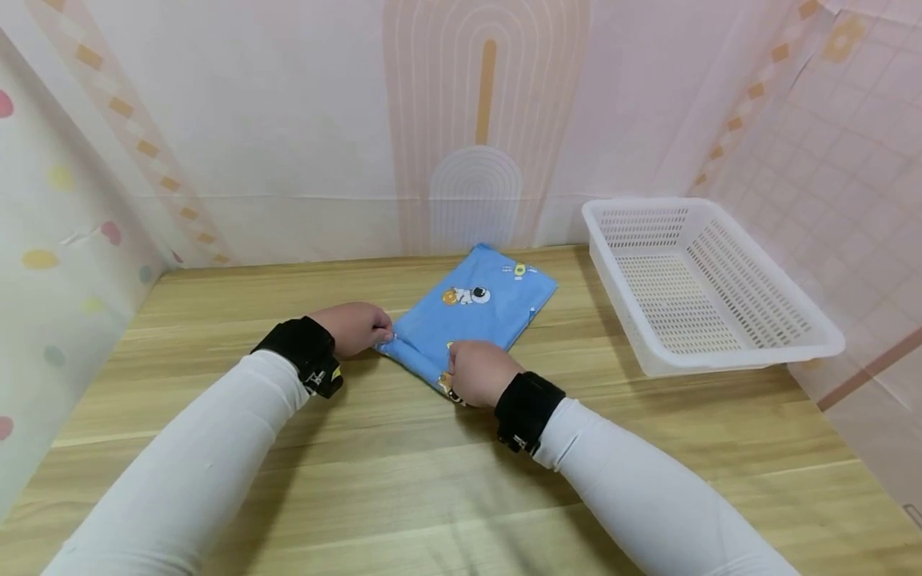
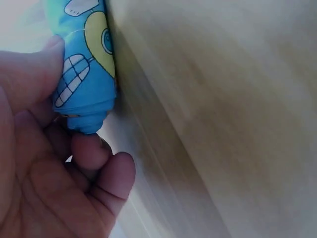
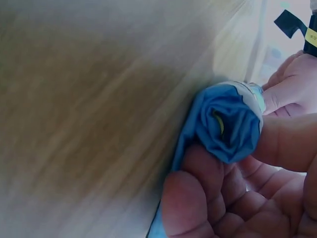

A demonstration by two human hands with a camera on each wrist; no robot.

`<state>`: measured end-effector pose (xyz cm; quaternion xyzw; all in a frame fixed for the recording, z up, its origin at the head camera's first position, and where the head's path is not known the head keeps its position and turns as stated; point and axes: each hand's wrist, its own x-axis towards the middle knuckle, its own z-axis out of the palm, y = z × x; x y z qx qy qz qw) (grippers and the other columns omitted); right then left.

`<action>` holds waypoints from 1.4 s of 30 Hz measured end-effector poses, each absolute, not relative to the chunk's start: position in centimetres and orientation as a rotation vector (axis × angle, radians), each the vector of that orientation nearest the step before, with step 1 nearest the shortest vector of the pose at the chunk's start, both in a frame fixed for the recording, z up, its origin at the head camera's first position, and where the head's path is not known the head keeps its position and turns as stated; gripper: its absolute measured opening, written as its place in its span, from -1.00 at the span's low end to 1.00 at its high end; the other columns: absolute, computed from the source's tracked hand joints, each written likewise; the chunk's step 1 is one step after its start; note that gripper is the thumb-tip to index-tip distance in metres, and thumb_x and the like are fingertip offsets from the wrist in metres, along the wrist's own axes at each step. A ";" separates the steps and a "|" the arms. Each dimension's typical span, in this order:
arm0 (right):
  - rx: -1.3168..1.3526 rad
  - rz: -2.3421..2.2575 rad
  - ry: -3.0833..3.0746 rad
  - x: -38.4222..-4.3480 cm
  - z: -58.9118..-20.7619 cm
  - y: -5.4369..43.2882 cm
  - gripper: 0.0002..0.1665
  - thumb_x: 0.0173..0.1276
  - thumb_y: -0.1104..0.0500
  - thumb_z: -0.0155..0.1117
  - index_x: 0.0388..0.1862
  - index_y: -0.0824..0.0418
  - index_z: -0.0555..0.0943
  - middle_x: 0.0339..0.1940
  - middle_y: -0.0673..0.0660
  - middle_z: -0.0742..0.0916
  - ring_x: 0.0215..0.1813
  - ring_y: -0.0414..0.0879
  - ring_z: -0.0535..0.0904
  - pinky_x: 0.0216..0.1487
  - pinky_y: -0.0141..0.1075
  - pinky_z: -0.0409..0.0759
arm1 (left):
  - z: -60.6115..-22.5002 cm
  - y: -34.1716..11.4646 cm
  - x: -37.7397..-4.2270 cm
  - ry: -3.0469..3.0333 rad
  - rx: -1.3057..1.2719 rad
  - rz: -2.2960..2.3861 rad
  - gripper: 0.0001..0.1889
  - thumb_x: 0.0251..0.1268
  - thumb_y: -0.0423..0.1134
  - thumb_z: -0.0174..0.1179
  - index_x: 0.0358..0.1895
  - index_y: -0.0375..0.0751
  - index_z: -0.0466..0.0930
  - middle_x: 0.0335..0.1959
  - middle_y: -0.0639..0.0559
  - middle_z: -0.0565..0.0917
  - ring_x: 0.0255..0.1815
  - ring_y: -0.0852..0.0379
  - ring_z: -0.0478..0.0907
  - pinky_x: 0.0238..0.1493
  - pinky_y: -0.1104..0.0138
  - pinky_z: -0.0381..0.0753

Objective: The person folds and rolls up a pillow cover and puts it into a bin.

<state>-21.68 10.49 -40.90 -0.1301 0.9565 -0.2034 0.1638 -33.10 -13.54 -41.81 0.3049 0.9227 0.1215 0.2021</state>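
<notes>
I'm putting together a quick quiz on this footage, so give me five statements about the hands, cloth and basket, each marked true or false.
1. The blue cloth carries printed astronaut figures. True.
2. The left hand is well away from the cloth. False: it pinches the cloth's rolled edge.
3. The right hand holds the rolled edge too. True.
4. In the head view, the white basket stands left of the cloth. False: it stands to the right.
5. Both wrists wear black bands. True.
</notes>
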 end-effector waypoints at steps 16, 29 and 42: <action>-0.657 -0.032 3.129 -18.6 -41.9 8.1 -0.84 0.48 0.28 0.28 -0.34 0.18 0.70 -0.44 0.07 0.72 -0.38 -0.11 0.67 -0.47 -0.28 0.65 | -42.3 -13.2 -31.3 2.795 0.861 0.473 -0.88 0.48 -0.31 0.28 -0.29 -0.10 0.74 -0.27 0.03 0.67 -0.23 0.09 0.55 -0.06 0.17 0.58; -0.730 0.111 3.127 -17.8 -41.8 8.0 -0.78 0.46 0.25 0.31 -0.42 0.17 0.76 -0.42 0.06 0.72 -0.39 -0.12 0.66 -0.53 -0.27 0.67 | -42.4 -15.3 -29.0 2.823 0.989 0.500 -0.89 0.29 -0.32 0.31 -0.27 -0.12 0.84 -0.18 0.03 0.69 -0.21 0.16 0.60 -0.08 0.25 0.59; -0.854 0.099 3.106 -18.6 -41.6 13.0 -0.83 0.43 0.35 0.33 -0.39 0.22 0.75 -0.38 0.12 0.74 -0.27 -0.01 0.68 -0.25 -0.16 0.75 | -41.2 -12.1 -24.4 2.760 1.006 0.263 -0.63 0.33 -0.19 0.43 -0.66 0.04 0.55 -0.60 0.25 0.32 -0.52 0.27 0.28 -0.45 0.37 0.27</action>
